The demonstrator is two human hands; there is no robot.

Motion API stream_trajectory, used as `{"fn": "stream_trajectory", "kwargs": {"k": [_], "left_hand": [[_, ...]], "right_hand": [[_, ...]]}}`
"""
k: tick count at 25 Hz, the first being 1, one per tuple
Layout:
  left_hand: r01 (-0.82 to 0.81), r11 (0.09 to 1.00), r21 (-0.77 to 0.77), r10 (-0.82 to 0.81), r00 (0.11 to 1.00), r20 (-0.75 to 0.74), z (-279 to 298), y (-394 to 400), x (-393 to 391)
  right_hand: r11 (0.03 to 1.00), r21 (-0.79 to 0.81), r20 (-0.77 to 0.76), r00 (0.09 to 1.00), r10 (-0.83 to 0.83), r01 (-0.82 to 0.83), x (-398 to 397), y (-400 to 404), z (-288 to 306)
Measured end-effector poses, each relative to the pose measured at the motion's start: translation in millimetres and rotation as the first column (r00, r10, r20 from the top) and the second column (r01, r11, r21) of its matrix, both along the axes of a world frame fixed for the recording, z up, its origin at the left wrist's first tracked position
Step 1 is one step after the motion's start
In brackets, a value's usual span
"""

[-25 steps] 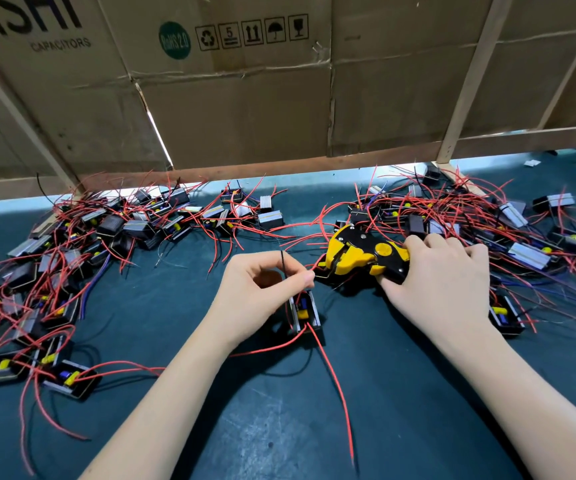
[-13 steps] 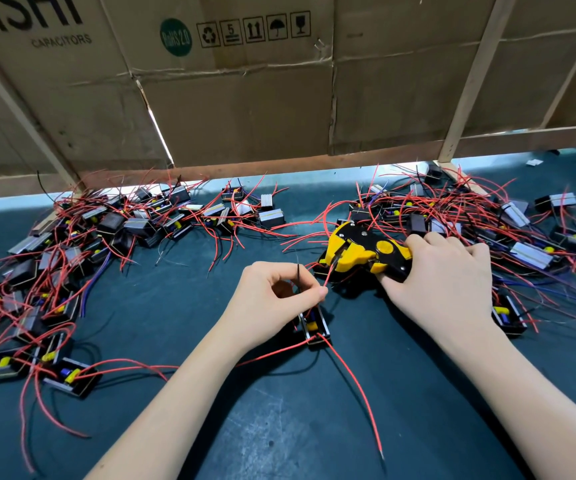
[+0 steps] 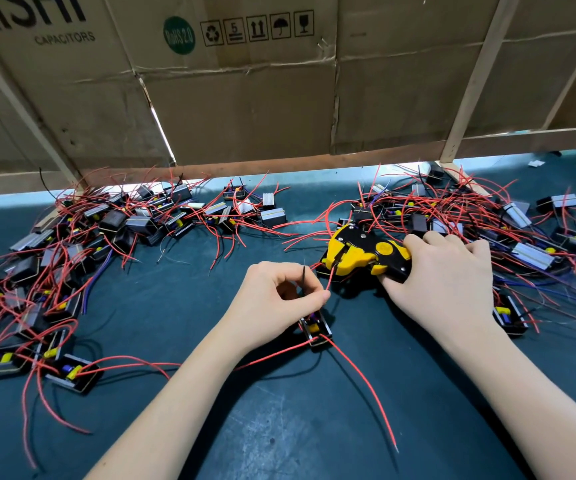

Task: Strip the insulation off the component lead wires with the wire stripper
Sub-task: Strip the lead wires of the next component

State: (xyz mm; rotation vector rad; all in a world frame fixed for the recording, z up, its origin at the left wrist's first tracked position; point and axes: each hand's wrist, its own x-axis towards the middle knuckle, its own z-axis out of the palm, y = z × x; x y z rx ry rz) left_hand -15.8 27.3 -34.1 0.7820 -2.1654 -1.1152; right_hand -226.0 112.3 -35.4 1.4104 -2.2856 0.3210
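Red was the colour of the lead wire point(image 3: 329, 280) that the left hand point(image 3: 279, 299) pinched between thumb and forefinger near the middle of the frame, with its free end pointing up and to the right, into the mouth of the wire stripper point(image 3: 362, 252). A thin dark lead point(image 3: 304, 271) stood up from the same pinch. The component point(image 3: 315, 328) itself, a small black block with a yellow part, lay on the dark green mat point(image 3: 314, 427) just under that hand, and two more red leads trailed from it toward the lower edge. The right hand point(image 3: 449, 282) gripped the handles of the yellow and black stripper, fingers curled round them, at the right of centre; the jaws seemed to stand apart, though the small gap was hard to read. Piles of other components point(image 3: 113, 230) with red wires filled the left and upper right of the frame, under a cardboard wall point(image 3: 245, 98). In my judgement the danger here was a poor insertion: if the wire sat too deep or crooked when the handles closed, the blades could cut the copper strands or take off too much insulation. The dark lead could also slip into the jaws beside the red one, and the loose wires near the stripper could be caught by mistake.
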Motion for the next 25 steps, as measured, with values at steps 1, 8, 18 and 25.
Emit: {"fn": "stream_trajectory", "kwargs": {"k": [1, 8, 18, 25], "left_hand": [[-0.007, 1.000, -0.004, 0.007, 1.000, -0.006, 0.4, 0.0, -0.2], [-0.044, 0.999, 0.003, 0.044, 0.992, -0.120, 6.1, 0.0, -1.0], [-0.116, 0.991, 0.062, 0.115, 0.993, 0.020, 0.5, 3.5, -7.6], [-0.069, 0.995, 0.075, 0.066, 0.997, 0.040, 1.6, 4.4, -6.9]], "right_hand": [[1.000, -0.005, 0.008, 1.000, 0.001, -0.001, -0.7, -0.4, -0.1], [1.000, 0.024, -0.002, 1.000, -0.017, 0.017, -1.2, 0.1, -2.3], [1.000, 0.009, 0.020, 1.000, -0.004, 0.004, 1.6, 0.3, 0.0], [0.999, 0.036, 0.015, 1.000, 0.019, -0.019, 1.7, 1.7, 5.4]]}}
